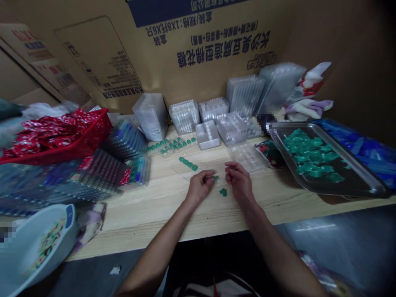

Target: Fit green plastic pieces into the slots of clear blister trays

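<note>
The left hand [200, 187] was pinched nearly closed on a small green piece [214, 177]; the right hand [239, 179] faced it, fingers half curled, its contents impossible to tell. Between them, slightly nearer the body, a loose green clump [223, 192] lay on the desk [139, 218]. Just beyond the left hand, the nearer one, a row of green blocks [188, 163] slanted lengthwise away to the left.

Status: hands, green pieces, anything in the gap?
Left hand at small green piece, grip blurred. Right hand opposite, partly curled. In the gap: loose green clump on table.
</note>
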`<act>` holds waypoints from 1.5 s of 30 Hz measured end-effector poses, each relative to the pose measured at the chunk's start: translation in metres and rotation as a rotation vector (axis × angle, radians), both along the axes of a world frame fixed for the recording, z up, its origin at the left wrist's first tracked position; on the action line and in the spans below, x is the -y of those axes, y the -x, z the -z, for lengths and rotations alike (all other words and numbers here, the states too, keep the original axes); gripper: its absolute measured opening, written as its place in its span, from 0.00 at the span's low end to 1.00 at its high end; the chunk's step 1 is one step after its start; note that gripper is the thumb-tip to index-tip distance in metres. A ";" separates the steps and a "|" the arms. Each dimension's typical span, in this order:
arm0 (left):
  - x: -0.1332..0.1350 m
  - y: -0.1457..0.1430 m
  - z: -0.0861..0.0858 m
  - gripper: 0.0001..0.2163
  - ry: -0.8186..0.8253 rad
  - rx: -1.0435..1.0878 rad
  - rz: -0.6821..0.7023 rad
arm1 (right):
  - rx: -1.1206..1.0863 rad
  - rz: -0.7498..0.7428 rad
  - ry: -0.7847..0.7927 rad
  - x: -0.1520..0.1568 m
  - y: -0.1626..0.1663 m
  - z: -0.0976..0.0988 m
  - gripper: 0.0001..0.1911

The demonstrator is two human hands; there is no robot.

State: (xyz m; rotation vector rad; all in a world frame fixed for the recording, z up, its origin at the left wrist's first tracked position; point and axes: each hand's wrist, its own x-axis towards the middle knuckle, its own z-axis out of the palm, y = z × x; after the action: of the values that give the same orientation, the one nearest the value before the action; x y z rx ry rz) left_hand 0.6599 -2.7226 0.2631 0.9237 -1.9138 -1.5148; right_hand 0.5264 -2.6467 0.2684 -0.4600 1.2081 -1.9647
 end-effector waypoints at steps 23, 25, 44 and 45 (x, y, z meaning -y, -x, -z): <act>0.032 -0.016 -0.026 0.12 -0.584 -0.412 -0.209 | -0.611 -0.053 -0.008 -0.005 -0.018 0.005 0.17; 0.050 -0.028 -0.031 0.10 -0.322 -0.333 -0.298 | -0.539 0.056 -0.025 -0.004 -0.014 0.008 0.15; 0.042 -0.018 -0.001 0.07 0.658 0.396 0.000 | -0.194 0.140 -0.103 -0.003 -0.007 0.008 0.10; 0.040 -0.019 0.003 0.07 0.654 0.395 -0.022 | -0.198 0.135 -0.108 -0.003 -0.007 0.009 0.10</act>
State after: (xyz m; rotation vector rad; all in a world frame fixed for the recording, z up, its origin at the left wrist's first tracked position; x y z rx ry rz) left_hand 0.6785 -2.7630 0.2602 0.9624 -2.4364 -0.6216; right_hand 0.5334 -2.6440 0.2593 -0.5394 1.4964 -1.9902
